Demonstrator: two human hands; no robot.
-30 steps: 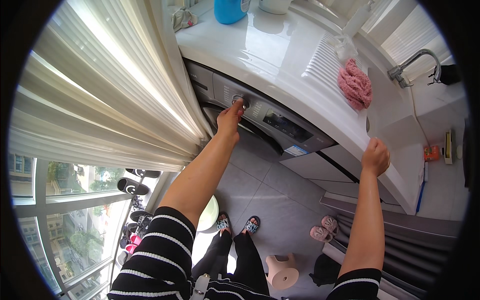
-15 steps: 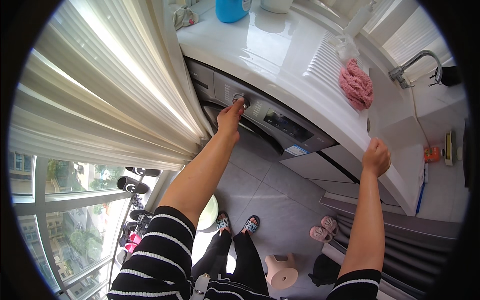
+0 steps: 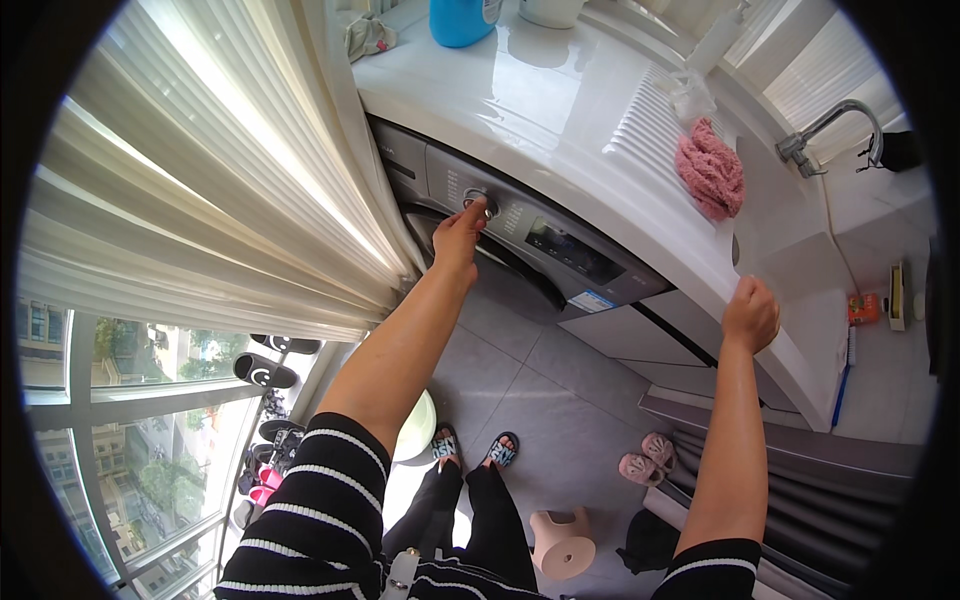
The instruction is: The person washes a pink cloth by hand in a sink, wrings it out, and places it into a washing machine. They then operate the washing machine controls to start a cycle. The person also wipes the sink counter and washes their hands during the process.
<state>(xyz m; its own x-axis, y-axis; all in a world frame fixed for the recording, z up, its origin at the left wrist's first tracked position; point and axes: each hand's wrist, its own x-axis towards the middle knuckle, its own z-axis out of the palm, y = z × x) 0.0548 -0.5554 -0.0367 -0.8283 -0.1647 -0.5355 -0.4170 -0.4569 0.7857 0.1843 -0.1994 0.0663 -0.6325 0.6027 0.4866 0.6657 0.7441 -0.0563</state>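
A grey front-loading washing machine stands under the white counter. My left hand reaches to its control panel, with thumb and fingers closed on the round silver knob. To the right of the knob is a dark display. Beside the sink basin, my right hand is curled into a fist at the counter's front edge; the inside of the fist is hidden. A pink cloth lies crumpled on the ribbed part of the counter, beyond my right hand.
A blue bottle stands at the back of the counter. The tap is at the right. Cream curtains hang at the left. On the floor are a beige stool, a pale green basin and pink slippers.
Hardly anything differs. My left hand stays on the knob and my right fist keeps its place; the view has shifted very slightly.
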